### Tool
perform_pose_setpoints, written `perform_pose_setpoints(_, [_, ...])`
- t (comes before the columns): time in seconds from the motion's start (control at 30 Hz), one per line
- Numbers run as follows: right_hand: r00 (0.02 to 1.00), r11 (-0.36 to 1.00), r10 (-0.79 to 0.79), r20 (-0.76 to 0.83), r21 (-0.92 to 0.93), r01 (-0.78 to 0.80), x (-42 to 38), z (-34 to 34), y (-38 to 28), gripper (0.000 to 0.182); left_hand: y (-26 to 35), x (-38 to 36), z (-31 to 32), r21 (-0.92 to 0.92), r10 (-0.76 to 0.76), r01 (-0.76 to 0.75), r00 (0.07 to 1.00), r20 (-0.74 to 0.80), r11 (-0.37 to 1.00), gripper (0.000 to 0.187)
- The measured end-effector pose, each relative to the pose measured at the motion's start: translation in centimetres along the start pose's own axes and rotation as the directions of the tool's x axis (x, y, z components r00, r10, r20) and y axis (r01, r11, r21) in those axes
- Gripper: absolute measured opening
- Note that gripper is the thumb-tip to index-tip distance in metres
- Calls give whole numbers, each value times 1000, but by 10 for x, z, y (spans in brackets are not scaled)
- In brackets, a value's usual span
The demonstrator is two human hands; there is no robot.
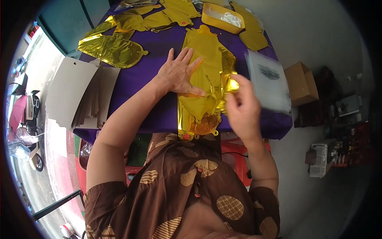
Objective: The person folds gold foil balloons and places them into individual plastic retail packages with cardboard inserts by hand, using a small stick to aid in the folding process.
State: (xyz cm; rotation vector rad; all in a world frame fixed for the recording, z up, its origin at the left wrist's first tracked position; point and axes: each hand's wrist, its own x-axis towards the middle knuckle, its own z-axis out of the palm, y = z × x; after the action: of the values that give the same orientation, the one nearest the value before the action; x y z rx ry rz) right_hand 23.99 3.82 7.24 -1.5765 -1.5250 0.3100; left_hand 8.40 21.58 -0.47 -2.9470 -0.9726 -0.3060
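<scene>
A shiny gold foil sheet point(201, 47) lies lengthwise on the purple cloth, its near end folded and crumpled at the table's front edge. My left hand point(179, 73) rests flat on its left side with the fingers spread. On the right, my right hand point(242, 105) has its fingers curled in a pinch on the foil's raised right edge; the hand is slightly blurred. Small round tabs show at the foil's near end, one beside a red spot.
More gold foil pieces point(119, 49) lie at the back left. A yellow tray point(207, 18) holds white items. Clear plastic bags point(268, 81) are at the right, grey card sheets point(67, 93) at the left. A cardboard box point(300, 83) stands beyond the purple table point(133, 85).
</scene>
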Motion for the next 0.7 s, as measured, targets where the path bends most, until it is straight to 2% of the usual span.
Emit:
perform_pose_setpoints(0.03, [996,999,-26,80,-28,29,3,8,-6,40,-1,0,1,2,2,-2,1000,-7,1000,126])
perform_pose_setpoints(0.1, [913,918,-389,121,-34,396,9,32,5,41,-4,0,-1,5,31,-31,1000,2,1000,120])
perform_pose_setpoints(0.13, [888,907,-412,202,-2,421,9,38,5,40,-5,1,-2,5,43,-43,999,7,999,118])
perform_pose_setpoints(0.23, [850,913,-404,337,207,352,18,15,21,35,-4,2,4,16,14,-14,1000,-2,1000,111])
perform_pose_setpoints(0.27, [852,883,-469,233,141,447,26,5,46,28,-3,2,3,20,9,-9,1000,0,1000,109])
perform_pose_setpoints(0.3, [869,874,-485,96,89,478,33,-3,70,24,-2,2,0,22,5,-5,1000,3,1000,107])
perform_pose_setpoints(0.33, [961,955,-275,-14,112,275,36,-10,79,23,-1,1,-2,25,4,-4,1000,6,1000,105])
perform_pose_setpoints(0.37, [966,958,-254,-42,-148,245,44,-20,94,21,-1,0,-1,31,7,-7,1000,5,1000,104])
perform_pose_setpoints(0.4, [955,863,-283,84,-412,292,49,-30,118,27,-1,1,-1,38,11,-11,1000,1,999,103])
perform_pose_setpoints(0.5, [917,666,-244,315,-632,395,48,-24,131,38,-1,2,0,40,16,-16,1000,-8,999,100])
perform_pose_setpoints(0.53, [906,725,-103,411,-593,352,48,-21,127,49,-1,2,0,37,15,-15,1000,-9,999,100])
perform_pose_setpoints(0.63, [867,748,-160,471,-515,418,53,-5,126,53,-2,2,-1,68,19,-21,999,31,997,102])
perform_pose_setpoints(0.67, [839,744,-95,535,-523,417,55,-2,121,59,-5,2,2,103,36,-38,999,14,994,104])
perform_pose_setpoints(0.7, [832,750,-127,539,-497,437,56,0,122,60,-7,2,5,139,53,-52,999,-3,989,107])
